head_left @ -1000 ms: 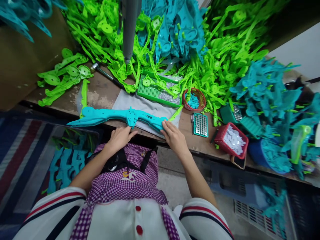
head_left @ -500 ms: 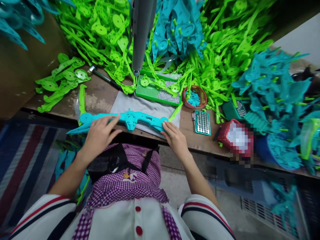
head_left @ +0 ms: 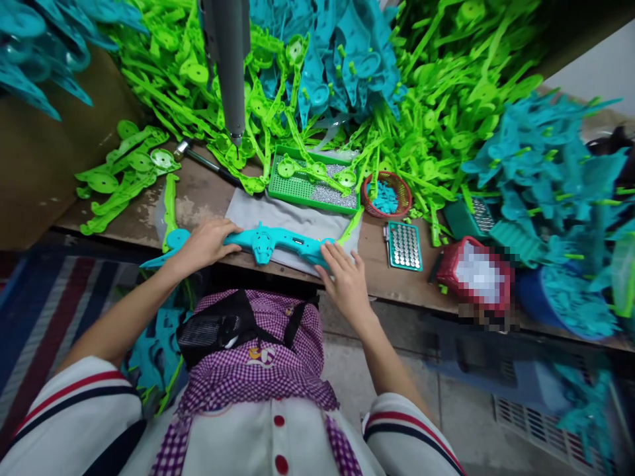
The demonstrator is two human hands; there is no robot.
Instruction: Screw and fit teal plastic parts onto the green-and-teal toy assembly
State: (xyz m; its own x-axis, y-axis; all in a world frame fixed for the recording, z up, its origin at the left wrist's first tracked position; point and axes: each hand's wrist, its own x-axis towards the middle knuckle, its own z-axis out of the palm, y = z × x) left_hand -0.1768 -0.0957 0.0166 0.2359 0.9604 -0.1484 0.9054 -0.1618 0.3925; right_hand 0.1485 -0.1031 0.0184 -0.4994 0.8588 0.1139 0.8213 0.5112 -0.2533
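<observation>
Here, both hands gripped the teal toy bow (head_left: 270, 241) on the grey cloth (head_left: 278, 213): left hand (head_left: 206, 241) clamped, right hand (head_left: 342, 274) pressing. Behind the bow, a green tray (head_left: 297, 188) held screws; beside it, a red basket (head_left: 370, 188) held teal bits on the wooden bench (head_left: 203, 188).

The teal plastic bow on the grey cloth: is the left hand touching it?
Touching. The head view shows the left hand lying over the left limb of the teal bow, fingers wrapped on it, with no gap. The right hand presses the other end.
</observation>
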